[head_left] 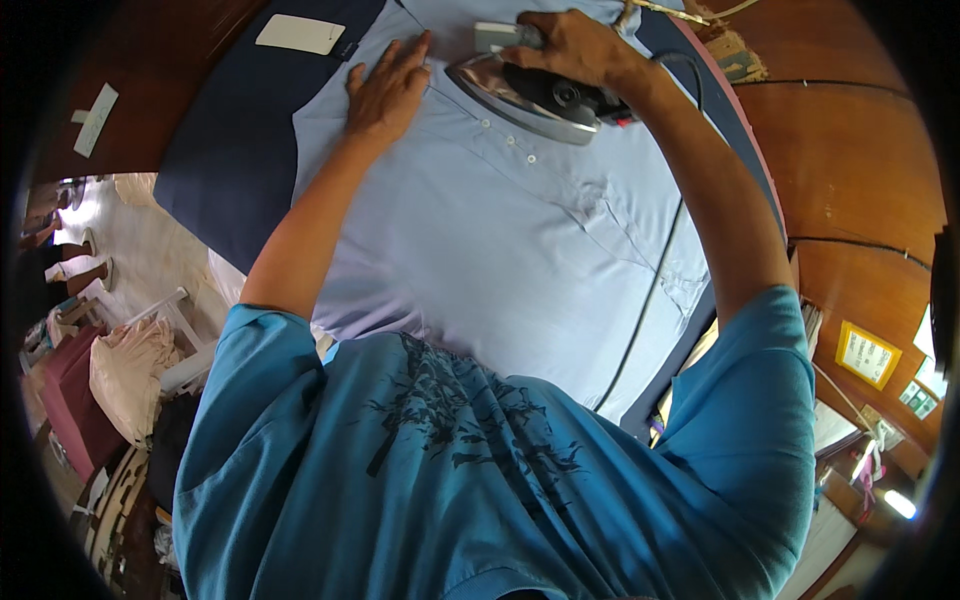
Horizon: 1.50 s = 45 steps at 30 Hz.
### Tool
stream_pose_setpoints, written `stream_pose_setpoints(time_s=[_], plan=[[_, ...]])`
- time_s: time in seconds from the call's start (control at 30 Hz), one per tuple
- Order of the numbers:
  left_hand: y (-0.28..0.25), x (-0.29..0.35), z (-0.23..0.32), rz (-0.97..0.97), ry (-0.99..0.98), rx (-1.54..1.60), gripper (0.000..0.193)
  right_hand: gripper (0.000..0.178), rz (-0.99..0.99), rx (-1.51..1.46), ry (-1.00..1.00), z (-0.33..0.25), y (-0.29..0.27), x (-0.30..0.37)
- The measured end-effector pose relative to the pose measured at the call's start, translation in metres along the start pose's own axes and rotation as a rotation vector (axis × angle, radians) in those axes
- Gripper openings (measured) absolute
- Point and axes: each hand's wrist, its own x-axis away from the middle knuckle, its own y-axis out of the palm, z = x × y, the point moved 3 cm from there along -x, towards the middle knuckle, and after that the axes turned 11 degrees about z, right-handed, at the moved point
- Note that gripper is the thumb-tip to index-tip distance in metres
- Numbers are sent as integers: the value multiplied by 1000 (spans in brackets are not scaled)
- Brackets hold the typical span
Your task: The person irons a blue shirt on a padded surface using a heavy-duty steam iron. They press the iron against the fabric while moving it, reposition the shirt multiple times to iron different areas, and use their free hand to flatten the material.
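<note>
A light blue shirt [470, 250] lies spread over a dark navy padded surface [232, 150], its front placket with small white buttons [510, 141] facing up. Fingers spread, my left hand [387, 95] rests flat on the cloth, left of the placket. My right hand [580, 48] is wrapped round the handle of a clothes iron [545, 100] with a black body and a shiny metal base. The iron sits on the shirt near the buttons, its tip pointing left toward my left hand. Creases [600, 200] show in the cloth below the iron.
A dark cord [645, 310] runs down across the shirt's right side. At the far left of the padded surface lies a white card [300, 34]. Wooden panelling [830, 150] stands at right. On the floor at left are a pale cloth bundle [130, 375] and another person's feet [92, 245].
</note>
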Motion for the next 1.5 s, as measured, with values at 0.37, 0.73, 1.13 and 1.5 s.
stream_pose_setpoints(time_s=[0.37, 0.73, 1.13, 1.5], plan=[[0, 16, 15, -88, 302, -314, 53, 52, -150, -7, 106, 8, -9, 56], [-6, 5, -2, -20, 180, 68, 52, 43, -27, -43, 373, -34, -36, 150], [-39, 18, 4, -67, 489, -92, 40, 44, 144, -104, 613, -113, 18, 101], [-34, 28, -9, -13, 356, -32, 38, 45, 200, -102, 695, -120, 20, 112]])
